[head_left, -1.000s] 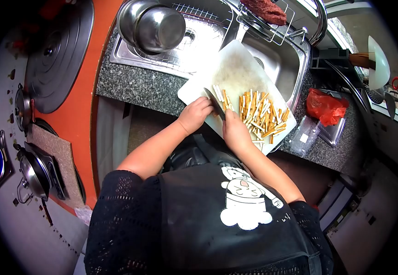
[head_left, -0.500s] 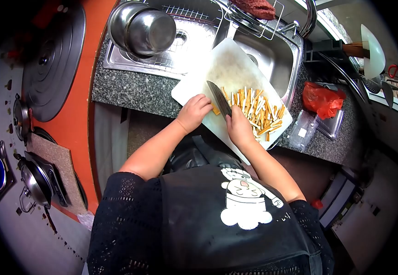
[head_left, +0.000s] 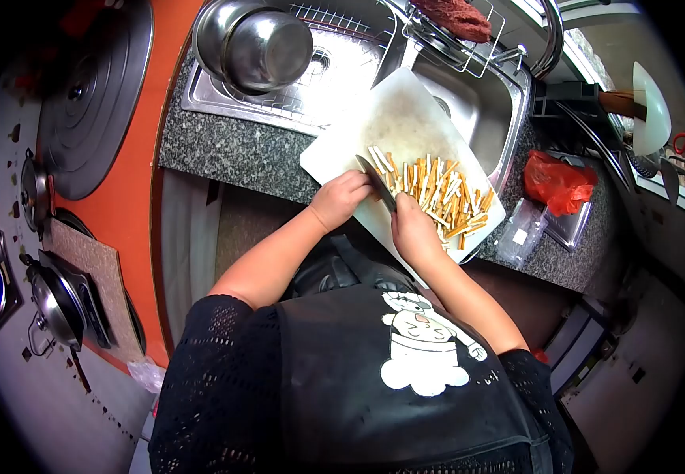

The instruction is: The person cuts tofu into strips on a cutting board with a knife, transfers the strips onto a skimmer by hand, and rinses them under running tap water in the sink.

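1. Your right hand is closed around the handle of a kitchen knife. The blade points up and away from you, at a slant.
2. Your left hand is just beside the blade, with its fingers bent down. They hide what is under them, so I can't tell if they grip anything.
3. The white cutting board sits at a slant, partly over the sink.
4. A big pile of thin brown-and-white strips, maybe tofu, lies on the board's right side. A few more strips lie by the knife tip.
5. So lots of cutting looks done. How much is left, I can't tell, because your left hand covers that spot.
6. On the counter, the clear plastic packet has a white label, too small to read.
7. Your black apron shows a white cartoon. The little marks beside it can't be read. I see no brand names.
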`<state>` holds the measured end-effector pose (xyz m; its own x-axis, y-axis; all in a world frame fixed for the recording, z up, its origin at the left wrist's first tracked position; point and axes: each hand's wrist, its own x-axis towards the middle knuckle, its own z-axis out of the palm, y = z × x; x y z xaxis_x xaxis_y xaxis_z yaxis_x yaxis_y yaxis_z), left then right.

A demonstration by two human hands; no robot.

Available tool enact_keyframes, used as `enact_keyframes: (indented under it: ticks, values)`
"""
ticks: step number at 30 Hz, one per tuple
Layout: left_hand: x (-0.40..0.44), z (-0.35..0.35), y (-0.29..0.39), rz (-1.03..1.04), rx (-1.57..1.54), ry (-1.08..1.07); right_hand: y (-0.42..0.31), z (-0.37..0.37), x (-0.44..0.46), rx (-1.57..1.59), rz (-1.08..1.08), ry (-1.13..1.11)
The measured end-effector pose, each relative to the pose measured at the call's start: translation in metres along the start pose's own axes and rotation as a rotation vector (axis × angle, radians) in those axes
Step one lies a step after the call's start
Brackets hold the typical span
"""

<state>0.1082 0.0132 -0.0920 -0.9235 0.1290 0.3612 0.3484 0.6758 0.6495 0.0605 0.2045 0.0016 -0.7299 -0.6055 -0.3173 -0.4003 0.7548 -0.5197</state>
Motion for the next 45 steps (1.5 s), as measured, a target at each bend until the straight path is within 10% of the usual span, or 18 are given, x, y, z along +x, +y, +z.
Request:
enact_keyframes:
  ticks: [45]
  values:
    - [0.007, -0.059, -0.018, -0.3, 0.018, 0.024, 0.019, 0.018, -0.013, 0.255, 0.148, 0.132]
